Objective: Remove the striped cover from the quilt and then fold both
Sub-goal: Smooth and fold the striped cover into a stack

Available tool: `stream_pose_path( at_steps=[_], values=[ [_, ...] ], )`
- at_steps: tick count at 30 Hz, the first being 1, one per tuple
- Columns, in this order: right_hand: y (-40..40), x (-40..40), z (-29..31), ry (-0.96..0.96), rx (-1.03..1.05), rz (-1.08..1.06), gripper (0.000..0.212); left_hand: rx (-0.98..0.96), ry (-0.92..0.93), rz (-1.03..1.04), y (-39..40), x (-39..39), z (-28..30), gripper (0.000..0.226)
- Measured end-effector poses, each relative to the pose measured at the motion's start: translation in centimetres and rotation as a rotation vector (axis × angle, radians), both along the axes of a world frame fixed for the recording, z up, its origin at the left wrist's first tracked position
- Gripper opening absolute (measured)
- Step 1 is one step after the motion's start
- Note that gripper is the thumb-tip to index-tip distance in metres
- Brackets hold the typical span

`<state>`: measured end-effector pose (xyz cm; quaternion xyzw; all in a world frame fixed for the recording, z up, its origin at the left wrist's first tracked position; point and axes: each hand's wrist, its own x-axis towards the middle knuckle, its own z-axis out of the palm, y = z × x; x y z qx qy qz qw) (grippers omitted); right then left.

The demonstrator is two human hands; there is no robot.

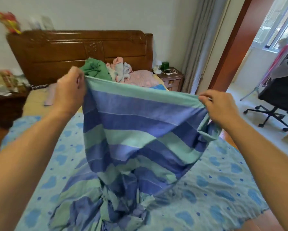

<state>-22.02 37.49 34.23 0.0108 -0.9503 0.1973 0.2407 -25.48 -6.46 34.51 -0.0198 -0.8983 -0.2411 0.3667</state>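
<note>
The left hand [70,90] is raised over the bed, fingers curled tight around the top edge of the striped cover [133,130] at its left corner. The right hand [221,107] pinches the same edge at the other end, thumb and fingertips closed on the fabric, so the green band along the top is stretched between the two hands. Below them the cover hangs in blue and green stripes, narrowing as it drops, and its lower part lies bunched and crumpled on the quilt [223,184]. The quilt, pale blue-green with darker blue blotches, is spread flat across the bed and reaches from the near edge up past both forearms. Behind the cover, near the wooden headboard [76,50], sit a heap of green cloth [96,69] and a heap of pink and pale clothes [121,69]. A nightstand [171,79] stands right of the headboard with a small white fan [156,67] on it. A grey curtain [199,47] hangs beside it, and a black office chair [278,100] stands on the floor at the far right
</note>
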Motion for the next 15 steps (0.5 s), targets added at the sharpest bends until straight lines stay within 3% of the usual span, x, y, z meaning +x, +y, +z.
stream_pose_path(
  at_steps=[3, 5, 6, 8, 11, 15],
  values=[
    [-1.9, -1.4, 2.0, 0.287, -0.237, -0.242, 0.022, 0.015, 0.228, -0.138, 0.5, 2.4, 3.2, 0.018],
    [-2.6, -1.3, 1.3, 0.297, -0.305, -0.296, 0.023, -0.234, 0.120, -0.217, -0.7, 4.0, -0.5, 0.027],
    [-2.9, -1.1, 0.1, 0.240, -0.256, -0.256, 0.023, -0.344, -0.005, -0.227, -1.8, 4.8, -3.3, 0.032],
    [-3.4, -0.4, -4.0, 0.027, -0.049, -0.068, 0.025, -0.376, -0.267, -0.086, -5.1, 6.4, -8.9, 0.030],
    [-4.5, 2.1, -11.5, -0.380, 0.088, 0.117, 0.022, -0.245, -0.413, 0.180, -8.0, 9.3, -14.4, 0.020],
    [-4.7, 4.9, -17.8, -0.576, 0.056, 0.213, 0.018, 0.033, -0.548, 0.108, -9.5, 11.9, -19.3, 0.021]
  ],
)
